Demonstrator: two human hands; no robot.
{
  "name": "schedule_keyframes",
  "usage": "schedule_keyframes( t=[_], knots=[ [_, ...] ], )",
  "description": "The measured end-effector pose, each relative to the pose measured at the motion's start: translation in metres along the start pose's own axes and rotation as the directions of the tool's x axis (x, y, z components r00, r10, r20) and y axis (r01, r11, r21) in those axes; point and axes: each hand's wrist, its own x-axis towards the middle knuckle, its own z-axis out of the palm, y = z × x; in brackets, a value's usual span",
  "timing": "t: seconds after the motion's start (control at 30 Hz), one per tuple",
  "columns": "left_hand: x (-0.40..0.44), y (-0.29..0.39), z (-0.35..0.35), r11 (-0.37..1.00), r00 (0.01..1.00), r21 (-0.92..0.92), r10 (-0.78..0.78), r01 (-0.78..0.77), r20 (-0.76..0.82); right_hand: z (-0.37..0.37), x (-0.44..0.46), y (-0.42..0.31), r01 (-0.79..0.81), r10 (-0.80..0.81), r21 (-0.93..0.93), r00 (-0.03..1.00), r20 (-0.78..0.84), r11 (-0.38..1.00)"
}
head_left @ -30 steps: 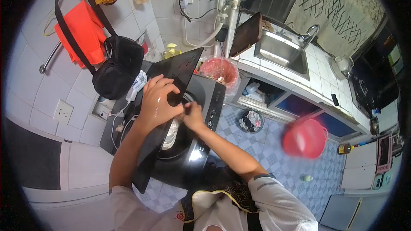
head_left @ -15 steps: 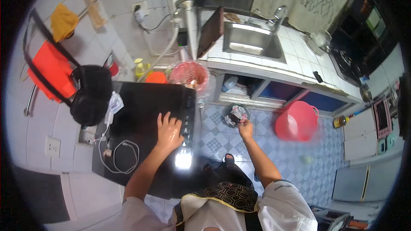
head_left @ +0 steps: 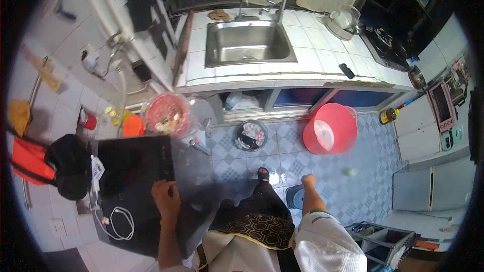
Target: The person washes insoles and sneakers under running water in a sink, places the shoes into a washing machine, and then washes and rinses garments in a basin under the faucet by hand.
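My left hand [head_left: 166, 196] is over the right edge of the black glass-topped stove [head_left: 136, 158], with its fingers loosely bent and apart and nothing seen in it. My right hand [head_left: 308, 182] hangs low over the tiled floor, beside a small blue-grey stool [head_left: 295, 197]; its fingers are too foreshortened to make out. A white cable [head_left: 122, 224] lies coiled on the stove top, near a white power strip [head_left: 97, 171]. Beyond my feet stands a small bin [head_left: 251, 136] with crumpled wrappers inside.
A pink tub [head_left: 330, 128] stands on the floor before the counter [head_left: 312, 70], which holds a metal sink [head_left: 249, 43]. A red bin lined with plastic [head_left: 166, 116] is behind the stove. At lower right is a dark rack [head_left: 383, 244].
The dark panel held up over the stove one second ago lies flat. My right hand has moved from the small bin back towards my body. The view has turned right, towards the sink.
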Motion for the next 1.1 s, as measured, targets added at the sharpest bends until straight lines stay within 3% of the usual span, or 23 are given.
schedule_keyframes(
  t=[0.07,0.1,0.17,0.2,0.23,0.3,0.4,0.43,0.5,0.67,0.77,0.83,0.87,0.93,0.97,1.0,1.1],
  knots=[
    [0.006,0.018,0.025,0.936,0.943,-0.124,-0.322,0.330,0.084,0.026,0.065,0.009,0.183,-0.176,-0.068,0.979,0.103,0.981],
    [0.016,0.030,0.037,0.937,0.943,-0.119,-0.319,0.329,0.099,0.027,0.085,0.007,0.171,-0.163,-0.072,0.980,0.112,0.983],
    [0.033,0.060,0.059,0.920,0.930,-0.142,-0.353,0.364,0.098,0.019,0.122,-0.014,0.320,-0.306,-0.107,0.943,0.126,0.941],
    [0.042,0.074,0.068,0.920,0.928,-0.136,-0.354,0.367,0.113,-0.010,0.118,-0.037,0.298,-0.285,-0.108,0.950,0.126,0.948],
    [0.053,0.089,0.076,0.948,0.951,-0.116,-0.280,0.295,0.129,-0.050,0.103,-0.067,0.278,-0.265,-0.110,0.956,0.124,0.954],
    [0.072,0.111,0.089,0.969,0.965,-0.095,-0.211,0.228,0.155,-0.068,0.124,-0.090,0.449,-0.405,-0.184,0.884,0.233,0.874],
    [0.084,0.133,0.102,0.989,0.941,-0.019,-0.132,0.145,0.310,-0.044,0.170,-0.103,0.517,-0.469,-0.151,0.842,0.265,0.843],
    [0.084,0.135,0.107,0.985,0.911,-0.012,-0.154,0.172,0.384,-0.055,0.164,-0.109,0.516,-0.466,-0.150,0.841,0.275,0.843],
    [0.086,0.140,0.114,0.981,0.873,0.000,-0.171,0.192,0.458,-0.076,0.146,-0.122,0.282,-0.327,0.204,0.915,0.238,0.937],
    [0.095,0.146,0.126,0.972,0.805,0.051,-0.220,0.231,0.551,-0.051,0.147,-0.103,0.233,-0.278,0.182,0.915,0.292,0.955],
    [0.104,0.144,0.137,0.973,0.778,0.062,-0.217,0.224,0.590,-0.025,0.150,-0.070,0.313,-0.311,0.056,0.877,0.366,0.948],
    [0.111,0.140,0.145,0.984,0.793,0.027,-0.159,0.177,0.588,0.015,0.167,-0.036,0.395,-0.308,-0.122,0.845,0.437,0.911],
    [0.114,0.139,0.150,0.991,0.810,-0.004,-0.109,0.137,0.577,0.013,0.162,-0.026,0.374,-0.289,-0.127,0.855,0.431,0.919],
    [0.123,0.133,0.163,0.995,0.815,-0.055,-0.034,0.081,0.578,0.015,0.159,-0.012,0.148,-0.102,-0.077,0.900,0.424,0.986],
    [0.128,0.131,0.169,0.995,0.822,-0.086,0.012,0.045,0.569,0.015,0.156,-0.004,0.253,-0.217,-0.072,0.920,0.327,0.965],
    [0.135,0.131,0.173,0.994,0.821,-0.100,0.027,0.037,0.570,0.006,0.149,-0.006,0.241,-0.206,-0.074,0.926,0.316,0.968],
    [0.150,0.129,0.185,0.997,0.782,-0.079,0.029,0.026,0.622,-0.015,0.128,-0.013,0.037,-0.051,0.045,0.926,0.374,0.998]
  ],
)
